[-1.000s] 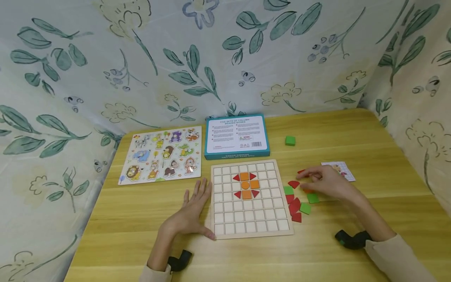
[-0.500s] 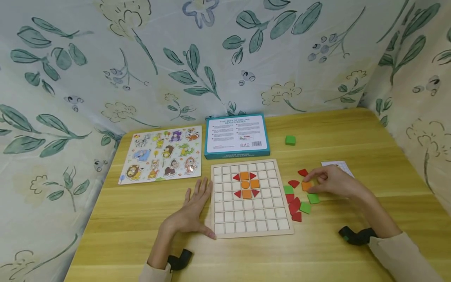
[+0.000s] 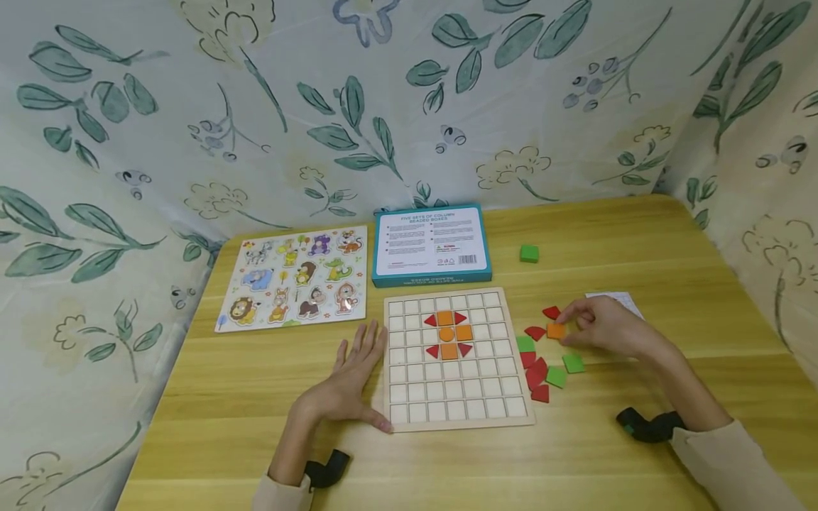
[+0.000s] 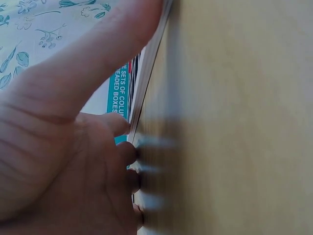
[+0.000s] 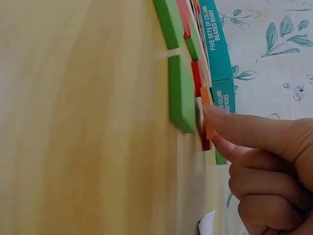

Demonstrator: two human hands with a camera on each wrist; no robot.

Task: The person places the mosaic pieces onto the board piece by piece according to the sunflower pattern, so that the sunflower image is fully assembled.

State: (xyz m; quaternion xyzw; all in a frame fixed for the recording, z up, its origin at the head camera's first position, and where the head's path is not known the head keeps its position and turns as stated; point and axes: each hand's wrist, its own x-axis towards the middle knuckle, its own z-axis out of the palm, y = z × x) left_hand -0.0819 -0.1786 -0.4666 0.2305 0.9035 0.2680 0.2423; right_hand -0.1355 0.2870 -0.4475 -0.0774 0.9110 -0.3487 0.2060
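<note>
Between thumb and index finger my right hand pinches an orange square tile; the right wrist view shows this tile edge-on, raised off the table. My left hand lies spread along the left side of the wooden grid board, thumb at its lower left corner. On the board, orange squares and red triangular pieces surround an orange round piece. Beside my right hand lie several red quarter-round pieces and green squares.
A teal-edged box sits behind the board, with an animal puzzle to its left. One green block stands apart at the back right. A printed card lies partly hidden behind my right hand.
My right hand has closed its fingertips on the orange square and moved it slightly away from the green tile beside it. The left hand has stayed at the board's edge.
</note>
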